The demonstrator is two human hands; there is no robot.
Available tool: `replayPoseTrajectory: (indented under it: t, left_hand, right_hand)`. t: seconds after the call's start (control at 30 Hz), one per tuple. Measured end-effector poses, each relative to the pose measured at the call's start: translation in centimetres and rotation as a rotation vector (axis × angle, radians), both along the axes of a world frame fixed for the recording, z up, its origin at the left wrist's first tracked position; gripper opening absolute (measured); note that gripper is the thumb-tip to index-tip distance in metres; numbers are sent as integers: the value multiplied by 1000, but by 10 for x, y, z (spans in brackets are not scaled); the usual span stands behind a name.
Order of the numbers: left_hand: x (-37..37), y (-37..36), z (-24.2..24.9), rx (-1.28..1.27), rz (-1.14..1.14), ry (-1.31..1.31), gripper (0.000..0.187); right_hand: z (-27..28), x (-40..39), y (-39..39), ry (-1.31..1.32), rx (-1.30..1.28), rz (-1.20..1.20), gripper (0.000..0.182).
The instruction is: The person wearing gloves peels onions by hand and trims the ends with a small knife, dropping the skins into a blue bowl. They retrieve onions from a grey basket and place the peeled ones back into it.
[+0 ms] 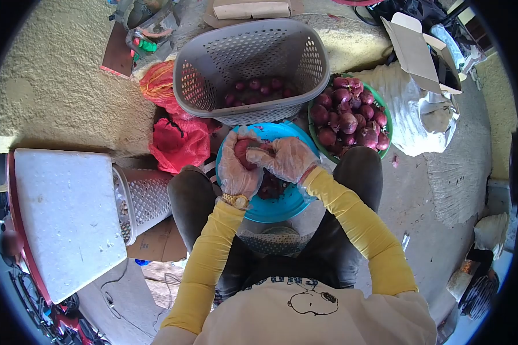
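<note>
My left hand [239, 167], in a clear plastic glove, is closed around a red onion [244, 152] above the blue basin [273, 213]. My right hand [289, 160], gloved the same way, has its fingers and thumb pressed against the onion's right side. Whether it also pinches a bit of skin or a small tool is hidden. Dark onion peelings [270, 186] lie in the basin below my hands. Just right of the basin, a green bowl [389, 129] is heaped with red onions [347, 123].
Behind the basin stands a grey perforated basket [250, 40] with several red onions [254, 84] at its bottom. Red mesh sacks [181, 141] lie to its left. A white foam lid [69, 213] and a grey-white basket [147, 195] are at left, a white sack [408, 109] at right.
</note>
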State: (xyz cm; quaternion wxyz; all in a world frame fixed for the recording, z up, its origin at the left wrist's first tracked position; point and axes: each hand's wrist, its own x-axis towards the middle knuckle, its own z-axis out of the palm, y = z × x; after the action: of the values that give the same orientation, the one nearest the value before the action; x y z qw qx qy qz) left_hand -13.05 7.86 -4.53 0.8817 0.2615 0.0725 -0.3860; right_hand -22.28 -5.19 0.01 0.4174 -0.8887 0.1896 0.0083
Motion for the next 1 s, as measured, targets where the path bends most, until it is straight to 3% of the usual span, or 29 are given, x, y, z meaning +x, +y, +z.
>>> replayPoseTrajectory:
  t: [0.1,0.27,0.3,0.37,0.47,0.5,0.57,0.7,0.77,0.8,0.87,0.9,0.97,1.0]
  left_hand:
    - [2,1,19,85,-69,8,23]
    - [2,22,35,726,-185,-1428,30]
    - [4,21,28,726,-187,-1428,30]
    - [10,14,10,9,-256,9,35]
    - [9,4,23,63,-173,237,22]
    - [5,4,20,63,-173,237,22]
    - [-1,8,10,223,-100,-190,21]
    - [-5,10,-3,206,-81,-215,22]
    - [-16,7,-5,540,137,-972,23]
    - [-15,7,-8,540,137,-972,23]
    - [-11,11,-12,144,72,-425,33]
    - [-11,12,-4,143,71,-425,33]
    - [-11,13,19,754,12,-1320,45]
    - [-7,16,19,753,11,-1320,45]
  right_hand:
    - [-3,2,-11,-37,67,19,73]
    - [6,0,-19,-8,-71,105,77]
    - [3,0,-19,3,-114,140,78]
    - [-2,0,-18,16,-158,174,80]
    - [-3,0,-13,71,-167,138,83]
    - [-2,0,-12,77,-154,125,84]
    - [1,0,-8,83,-139,111,85]
    - [0,1,0,127,-96,67,84]
    - [-5,1,1,97,-79,45,83]
    - [-6,1,0,69,-47,49,82]
    - [-7,0,0,41,-12,53,81]
    - [-7,1,-1,54,-24,58,80]
    - [-6,2,-4,68,-36,61,79]
    - [-7,2,-6,72,-37,65,79]
